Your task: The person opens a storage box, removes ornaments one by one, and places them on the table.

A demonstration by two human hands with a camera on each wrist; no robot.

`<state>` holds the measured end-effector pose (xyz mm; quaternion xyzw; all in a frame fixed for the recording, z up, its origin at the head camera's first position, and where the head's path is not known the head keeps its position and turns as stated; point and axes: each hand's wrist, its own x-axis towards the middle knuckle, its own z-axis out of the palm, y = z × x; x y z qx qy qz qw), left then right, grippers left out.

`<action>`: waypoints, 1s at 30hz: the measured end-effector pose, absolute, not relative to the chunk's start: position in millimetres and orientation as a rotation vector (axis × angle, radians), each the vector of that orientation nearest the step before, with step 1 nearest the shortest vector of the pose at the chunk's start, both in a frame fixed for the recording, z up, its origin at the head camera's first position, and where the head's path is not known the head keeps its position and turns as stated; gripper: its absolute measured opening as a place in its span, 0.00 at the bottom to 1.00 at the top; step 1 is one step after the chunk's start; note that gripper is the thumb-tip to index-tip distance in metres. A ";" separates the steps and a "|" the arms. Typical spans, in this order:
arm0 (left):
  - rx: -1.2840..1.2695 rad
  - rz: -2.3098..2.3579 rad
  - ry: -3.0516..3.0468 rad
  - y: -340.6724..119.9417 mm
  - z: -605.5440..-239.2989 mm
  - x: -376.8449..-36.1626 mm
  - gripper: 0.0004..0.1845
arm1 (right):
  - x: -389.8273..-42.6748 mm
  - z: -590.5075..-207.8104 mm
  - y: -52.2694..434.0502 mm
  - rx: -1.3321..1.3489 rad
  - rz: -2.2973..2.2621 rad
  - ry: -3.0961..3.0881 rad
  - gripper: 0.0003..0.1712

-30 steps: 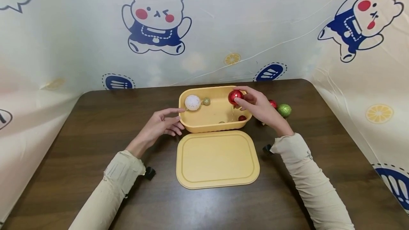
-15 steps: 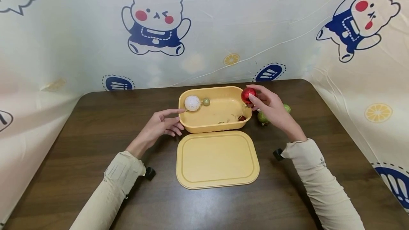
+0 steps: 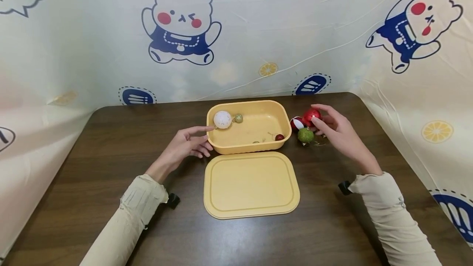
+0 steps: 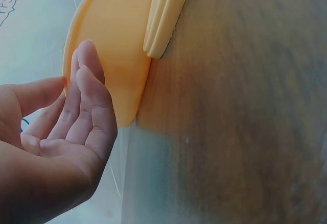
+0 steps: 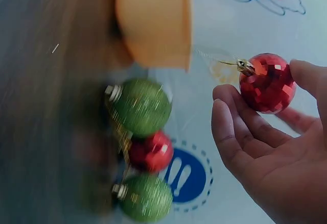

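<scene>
Pinching a red ball (image 3: 312,116) near the green bauble (image 3: 305,136) right of the frame's centre, the right hand (image 3: 343,136) seemed at a setting-down step, next calling for a gentle release, while the left hand (image 3: 182,143), fingers relaxed, lay at the yellow box's (image 3: 244,150) left end.

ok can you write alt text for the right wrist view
A right hand holds a faceted red bauble with a gold cap. To its left, blurred, are two green baubles with another red bauble between them; part of a yellow box shows above.
</scene>
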<state>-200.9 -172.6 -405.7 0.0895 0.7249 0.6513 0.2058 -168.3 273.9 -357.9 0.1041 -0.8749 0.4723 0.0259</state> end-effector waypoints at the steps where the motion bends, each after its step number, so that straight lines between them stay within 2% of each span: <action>1: 0.248 1.814 2.021 -172.8 -405.6 -200.9 0.23 | -167.5 -359.7 277.8 0.298 1.449 -2.723 0.27; 7: 0.247 1.808 2.022 -173.3 -406.2 -200.5 0.23 | -163.2 -368.7 297.7 0.199 1.291 -2.839 0.30; 19: 0.250 1.813 2.023 -172.3 -405.7 -200.5 0.22 | -164.5 -370.5 310.7 0.237 0.840 -2.997 0.30; 30: 0.243 1.812 2.018 -172.7 -405.3 -200.7 0.23 | -168.2 -373.2 318.2 0.256 0.772 -3.087 0.30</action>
